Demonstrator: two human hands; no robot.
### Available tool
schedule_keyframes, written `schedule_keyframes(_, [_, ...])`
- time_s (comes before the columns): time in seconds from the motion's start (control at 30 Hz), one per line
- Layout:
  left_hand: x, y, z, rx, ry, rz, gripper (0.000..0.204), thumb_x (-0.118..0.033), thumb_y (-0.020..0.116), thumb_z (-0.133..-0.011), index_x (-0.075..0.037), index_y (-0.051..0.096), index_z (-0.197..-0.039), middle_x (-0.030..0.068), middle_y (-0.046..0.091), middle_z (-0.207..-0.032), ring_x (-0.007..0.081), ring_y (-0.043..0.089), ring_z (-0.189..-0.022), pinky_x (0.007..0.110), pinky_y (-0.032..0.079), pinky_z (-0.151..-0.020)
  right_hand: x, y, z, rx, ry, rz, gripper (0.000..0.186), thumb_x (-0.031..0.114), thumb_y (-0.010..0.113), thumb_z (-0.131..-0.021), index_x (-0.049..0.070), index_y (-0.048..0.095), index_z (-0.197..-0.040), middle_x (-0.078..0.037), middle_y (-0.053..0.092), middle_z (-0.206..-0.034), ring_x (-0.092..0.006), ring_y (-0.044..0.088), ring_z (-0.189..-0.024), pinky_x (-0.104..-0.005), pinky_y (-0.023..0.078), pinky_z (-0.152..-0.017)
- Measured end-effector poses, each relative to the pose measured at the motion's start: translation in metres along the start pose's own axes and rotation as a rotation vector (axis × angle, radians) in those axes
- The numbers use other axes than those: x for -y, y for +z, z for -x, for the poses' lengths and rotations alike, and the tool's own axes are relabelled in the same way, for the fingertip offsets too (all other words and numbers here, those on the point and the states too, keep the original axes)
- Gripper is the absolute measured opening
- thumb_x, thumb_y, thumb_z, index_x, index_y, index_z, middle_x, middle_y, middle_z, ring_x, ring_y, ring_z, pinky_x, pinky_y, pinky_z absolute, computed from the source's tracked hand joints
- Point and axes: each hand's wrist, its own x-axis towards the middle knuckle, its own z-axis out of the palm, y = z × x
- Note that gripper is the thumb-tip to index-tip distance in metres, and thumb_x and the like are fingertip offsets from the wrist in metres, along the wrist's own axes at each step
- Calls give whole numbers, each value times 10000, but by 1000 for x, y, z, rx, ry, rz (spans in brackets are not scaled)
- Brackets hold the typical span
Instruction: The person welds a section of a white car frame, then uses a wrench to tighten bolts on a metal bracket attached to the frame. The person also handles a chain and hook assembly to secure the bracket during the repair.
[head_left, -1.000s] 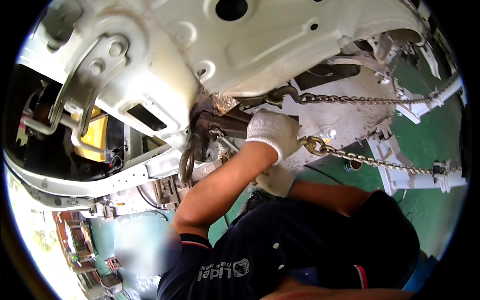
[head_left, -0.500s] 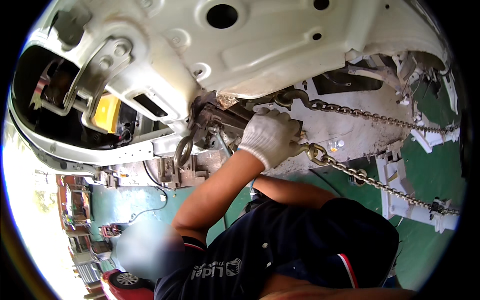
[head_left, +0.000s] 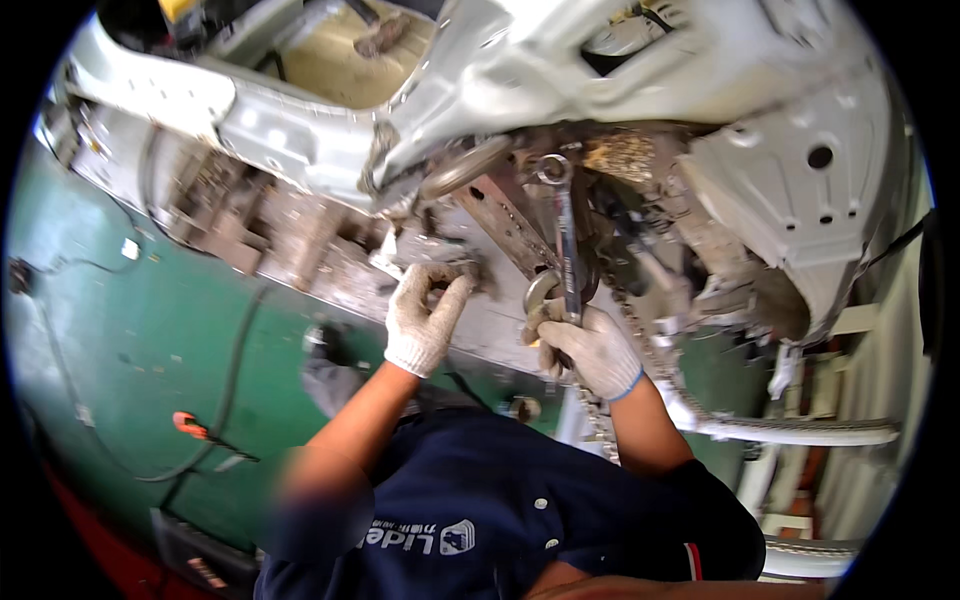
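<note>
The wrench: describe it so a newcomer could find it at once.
The pale car body fills much of the top of the view. Below its edge, the gloved right hand grips the wrench, which points up the picture. Slim and grey with a round end, it differs from the broader brown beam beside it and the linked chain below the hand.

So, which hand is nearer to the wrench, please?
The right hand: it grips the lower end of the wrench. The left hand is apart from the wrench, off to its left.
</note>
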Motion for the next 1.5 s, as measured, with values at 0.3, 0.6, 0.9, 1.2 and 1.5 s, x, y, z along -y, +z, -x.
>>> schedule_keyframes(0.3, [201, 31, 54, -174, -180, 156, 98, -89, 726, -958, 0, 693, -981, 138, 675, -908, 277, 670, -848, 369, 543, -821, 24, -7, 29, -106, -108, 417, 636, 553, 641, -1038, -75, 684, -950, -138, 698, -661, -176, 606, -491, -277, 410, -445])
schedule_keyframes(0.6, [460, 10, 198, 24, -767, 13, 241, -162, 692, -1028, 4, 574, -898, 89, 533, -806, 156, 475, -732, 340, 453, -697, 26, -36, 39, -134, 8, 491, 772, 630, 662, -1011, -116, 712, -818, -191, 678, -659, -258, 648, -487, -348, 502, -431])
schedule_keyframes(0.9, [533, 9, 240, -41, -909, 324, 275, -219, 629, -1107, -11, 543, -949, -23, 487, -850, 104, 422, -803, 289, 404, -735, 35, -50, 49, -199, -57, 442, 610, 450, 769, -978, -154, 709, -925, -284, 733, -803, -326, 700, -543, -381, 555, -459])
schedule_keyframes(1.2, [448, 2, 188, -34, -854, 240, 247, -213, 648, -1078, -22, 588, -934, -18, 489, -826, 97, 417, -793, 289, 402, -716, 36, -21, 38, -268, -30, 366, 543, 372, 744, -980, -161, 684, -1068, -237, 737, -812, -290, 704, -580, -374, 569, -534])
schedule_keyframes(1.5, [67, 1, -9, 401, -87, 554, 401, -252, 560, -1097, 38, 610, -1369, 165, 678, -1321, 244, 675, -1174, 384, 531, -1026, 30, 10, 29, -190, 28, 327, 322, 188, 549, -1104, -65, 668, -1265, -99, 735, -951, -152, 681, -686, -290, 533, -634])
